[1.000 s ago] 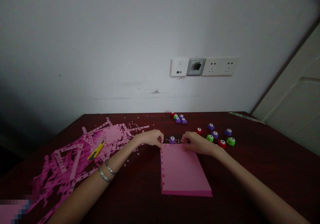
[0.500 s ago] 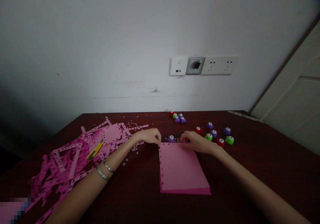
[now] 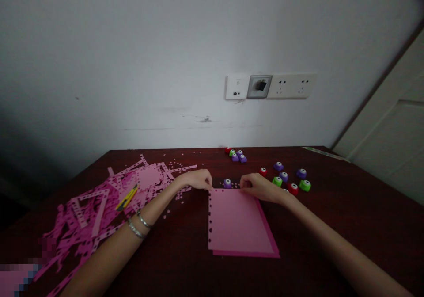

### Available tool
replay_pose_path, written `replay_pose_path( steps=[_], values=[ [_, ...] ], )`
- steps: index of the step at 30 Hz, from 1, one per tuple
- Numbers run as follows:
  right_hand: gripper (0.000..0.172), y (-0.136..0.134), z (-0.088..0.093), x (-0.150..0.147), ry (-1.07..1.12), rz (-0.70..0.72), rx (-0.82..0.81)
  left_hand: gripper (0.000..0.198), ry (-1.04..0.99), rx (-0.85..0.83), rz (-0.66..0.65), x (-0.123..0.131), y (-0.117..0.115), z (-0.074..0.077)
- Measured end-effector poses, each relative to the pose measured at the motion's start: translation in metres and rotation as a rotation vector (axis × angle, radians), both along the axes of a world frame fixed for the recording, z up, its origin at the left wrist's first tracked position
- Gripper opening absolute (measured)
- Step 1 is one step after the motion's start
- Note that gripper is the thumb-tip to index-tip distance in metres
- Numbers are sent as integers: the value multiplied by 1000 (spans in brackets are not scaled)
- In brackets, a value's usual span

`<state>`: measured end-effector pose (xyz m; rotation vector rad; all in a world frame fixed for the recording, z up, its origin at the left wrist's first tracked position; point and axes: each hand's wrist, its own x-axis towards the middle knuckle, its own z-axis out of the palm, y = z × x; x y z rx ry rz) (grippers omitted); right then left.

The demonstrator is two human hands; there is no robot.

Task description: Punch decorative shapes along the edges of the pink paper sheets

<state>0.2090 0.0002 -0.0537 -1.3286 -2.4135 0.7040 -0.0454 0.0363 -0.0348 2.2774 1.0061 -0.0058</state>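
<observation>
A light pink sheet (image 3: 238, 222) with punched holes along its left and top edges lies over a darker pink sheet (image 3: 245, 253), which shows at the right and bottom. My left hand (image 3: 200, 180) pinches the light sheet's top left corner. The top edge, right of its middle, is between the fingers of my right hand (image 3: 256, 185). Between my hands, just beyond the paper, stands a purple punch (image 3: 227, 183) with small punched bits beside it.
Pink strips (image 3: 101, 208) are heaped at the left, with a yellow cutter (image 3: 127, 198) on them. Several coloured punches (image 3: 293, 188) stand right of my right hand, and another group (image 3: 235, 157) is near the wall. Sockets (image 3: 291, 86) are on the wall.
The light pink sheet has shifted slightly left, so its left holes now show the dark table and more of the darker sheet shows at the right. Both hands still grip the top edge.
</observation>
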Motion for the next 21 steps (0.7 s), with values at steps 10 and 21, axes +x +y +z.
replay_pose_path(
  steps=[10, 21],
  values=[
    [14, 0, -1, -1, -34, -29, 44, 19, 23, -23, 59, 1, 0, 0],
    [14, 2, -5, -1, -23, -55, 58, 19, 30, -7, 103, 2, -2, 2]
  ],
)
